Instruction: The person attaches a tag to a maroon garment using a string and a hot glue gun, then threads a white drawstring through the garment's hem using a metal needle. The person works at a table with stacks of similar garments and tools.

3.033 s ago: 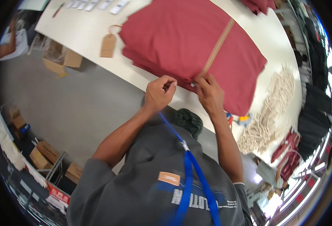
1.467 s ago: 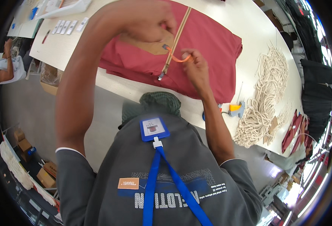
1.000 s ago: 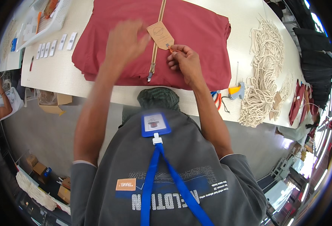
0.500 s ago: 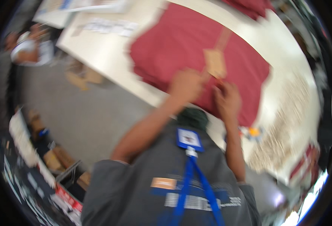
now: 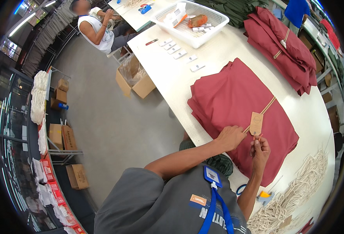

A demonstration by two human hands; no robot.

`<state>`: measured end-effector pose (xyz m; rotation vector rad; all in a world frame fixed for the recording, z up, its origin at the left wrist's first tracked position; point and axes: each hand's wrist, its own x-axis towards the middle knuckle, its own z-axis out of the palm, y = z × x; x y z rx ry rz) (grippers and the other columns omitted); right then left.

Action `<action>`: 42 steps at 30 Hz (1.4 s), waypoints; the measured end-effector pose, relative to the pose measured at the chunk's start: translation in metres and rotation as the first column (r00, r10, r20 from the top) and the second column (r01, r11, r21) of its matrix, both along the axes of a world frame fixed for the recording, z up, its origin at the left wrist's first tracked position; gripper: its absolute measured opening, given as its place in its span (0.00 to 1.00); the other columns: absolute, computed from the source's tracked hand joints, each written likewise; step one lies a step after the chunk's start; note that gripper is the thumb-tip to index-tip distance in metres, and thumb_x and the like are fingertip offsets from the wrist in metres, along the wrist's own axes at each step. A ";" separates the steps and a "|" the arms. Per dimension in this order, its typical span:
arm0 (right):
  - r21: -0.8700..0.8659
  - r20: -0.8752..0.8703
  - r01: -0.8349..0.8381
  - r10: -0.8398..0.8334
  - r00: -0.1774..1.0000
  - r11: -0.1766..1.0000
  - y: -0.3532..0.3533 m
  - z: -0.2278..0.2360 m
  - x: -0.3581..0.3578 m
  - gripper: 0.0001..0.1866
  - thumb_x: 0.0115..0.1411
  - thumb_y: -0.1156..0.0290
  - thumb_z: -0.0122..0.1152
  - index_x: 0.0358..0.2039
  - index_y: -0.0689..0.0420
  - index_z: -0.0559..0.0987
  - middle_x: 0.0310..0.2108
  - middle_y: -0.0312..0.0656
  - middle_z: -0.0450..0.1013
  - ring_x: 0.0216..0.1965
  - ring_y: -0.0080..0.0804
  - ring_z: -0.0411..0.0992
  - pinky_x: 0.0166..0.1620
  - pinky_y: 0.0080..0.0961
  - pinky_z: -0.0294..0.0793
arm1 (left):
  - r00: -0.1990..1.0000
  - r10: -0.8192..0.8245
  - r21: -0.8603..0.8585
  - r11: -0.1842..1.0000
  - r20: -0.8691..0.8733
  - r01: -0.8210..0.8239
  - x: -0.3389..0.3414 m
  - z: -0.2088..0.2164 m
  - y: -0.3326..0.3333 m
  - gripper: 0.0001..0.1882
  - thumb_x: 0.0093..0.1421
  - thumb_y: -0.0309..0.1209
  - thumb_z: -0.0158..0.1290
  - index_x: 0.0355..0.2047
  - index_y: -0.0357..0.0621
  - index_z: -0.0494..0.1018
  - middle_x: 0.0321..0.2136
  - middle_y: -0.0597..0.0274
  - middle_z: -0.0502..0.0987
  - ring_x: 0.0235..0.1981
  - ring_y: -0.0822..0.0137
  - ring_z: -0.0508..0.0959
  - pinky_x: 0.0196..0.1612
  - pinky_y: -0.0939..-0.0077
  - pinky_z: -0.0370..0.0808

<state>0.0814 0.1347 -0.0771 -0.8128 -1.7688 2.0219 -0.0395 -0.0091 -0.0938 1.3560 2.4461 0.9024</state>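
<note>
A folded bundle of maroon cloth (image 5: 218, 101) lies at the table's near side, with a tan cord (image 5: 268, 105) running across it. On the cord sits a brown cardboard tag (image 5: 256, 124). My left hand (image 5: 230, 138) is closed, fingertips pinching the cord just left of the tag. At the tag's lower end, my right hand (image 5: 260, 151) pinches a thin red string (image 5: 259, 137) between thumb and fingers.
Another maroon bundle (image 5: 281, 46) lies at the far right. A white basket (image 5: 191, 37) and several small white labels (image 5: 179, 54) are farther back. Loose cream cords (image 5: 296, 191) and a yellow-and-grey tool (image 5: 264, 196) lie near right. Someone in a white top (image 5: 98, 33) sits far left.
The view has swung, so the bundle and my hands now appear farther right and lower. Both hands stay by the tag; the earlier frame is blurred.
</note>
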 end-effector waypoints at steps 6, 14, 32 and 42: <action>0.080 0.051 -0.097 0.093 0.994 0.992 0.004 0.020 0.005 0.09 0.70 0.66 0.58 0.39 0.58 0.81 0.23 0.28 0.69 0.21 0.11 0.61 0.24 0.14 0.59 | 0.989 0.001 -0.046 0.999 0.146 0.006 0.001 0.011 -0.016 0.04 0.51 0.28 0.59 0.28 0.45 0.78 0.27 0.55 0.77 0.33 0.49 0.80 0.35 0.53 0.76; 0.586 0.147 -0.285 0.246 0.958 0.759 -0.025 0.012 -0.003 0.07 0.65 0.72 0.61 0.38 0.62 0.83 0.31 0.48 0.76 0.32 0.39 0.74 0.41 0.31 0.74 | 0.901 0.099 0.255 0.941 0.422 -0.222 0.015 -0.013 -0.036 0.10 0.53 0.24 0.62 0.36 0.44 0.83 0.29 0.52 0.82 0.31 0.57 0.83 0.37 0.66 0.78; 0.401 0.282 -0.322 0.219 0.934 0.857 -0.034 -0.006 -0.007 0.07 0.60 0.76 0.67 0.39 0.63 0.85 0.32 0.38 0.80 0.33 0.23 0.75 0.39 0.23 0.74 | 0.314 0.142 0.032 0.871 0.939 -0.489 0.021 -0.019 -0.038 0.09 0.63 0.20 0.56 0.44 0.31 0.76 0.35 0.56 0.83 0.31 0.71 0.84 0.33 0.82 0.81; 0.555 0.286 -0.317 0.181 0.941 0.769 -0.034 -0.017 -0.007 0.08 0.57 0.77 0.67 0.37 0.59 0.87 0.29 0.41 0.76 0.29 0.34 0.75 0.34 0.29 0.74 | 0.355 0.181 0.013 0.877 0.917 -0.480 0.023 -0.020 -0.036 0.13 0.61 0.20 0.57 0.47 0.34 0.76 0.35 0.58 0.83 0.31 0.74 0.83 0.33 0.84 0.78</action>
